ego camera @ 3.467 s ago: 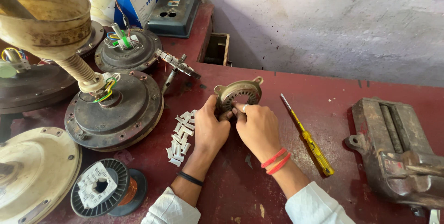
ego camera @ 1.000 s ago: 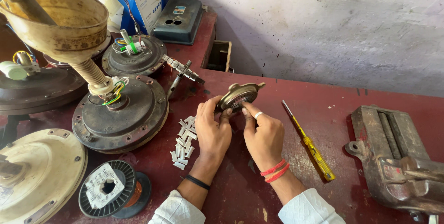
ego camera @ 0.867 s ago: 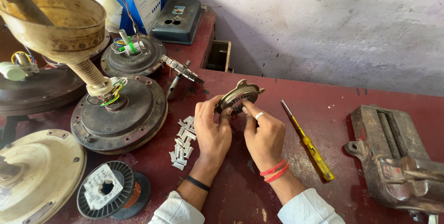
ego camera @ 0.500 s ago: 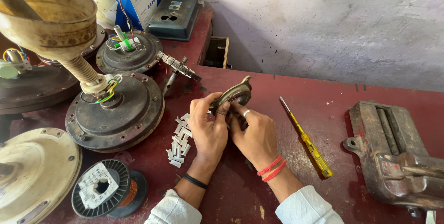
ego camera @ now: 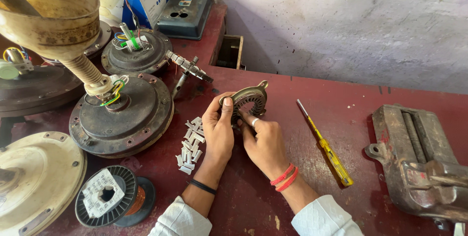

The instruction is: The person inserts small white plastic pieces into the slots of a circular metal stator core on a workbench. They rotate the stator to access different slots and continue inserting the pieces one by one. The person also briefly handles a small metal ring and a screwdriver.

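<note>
- Now the left hand [ego camera: 219, 131] and right hand [ego camera: 264, 143] both pinch the slotted metal ring [ego camera: 248, 102], tilted above the red bench [ego camera: 292, 89].
- White slips [ego camera: 190, 146] lie at nine o'clock of the left hand.
- A yellow screwdriver [ego camera: 325, 146] lies at three o'clock.

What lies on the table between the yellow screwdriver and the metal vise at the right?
Nothing: in the head view, only bare red table shows between the yellow screwdriver and the metal vise.

Screwdriver [ego camera: 324, 146] right of hands [ego camera: 243, 133]; vise [ego camera: 419, 167] far right.
</note>
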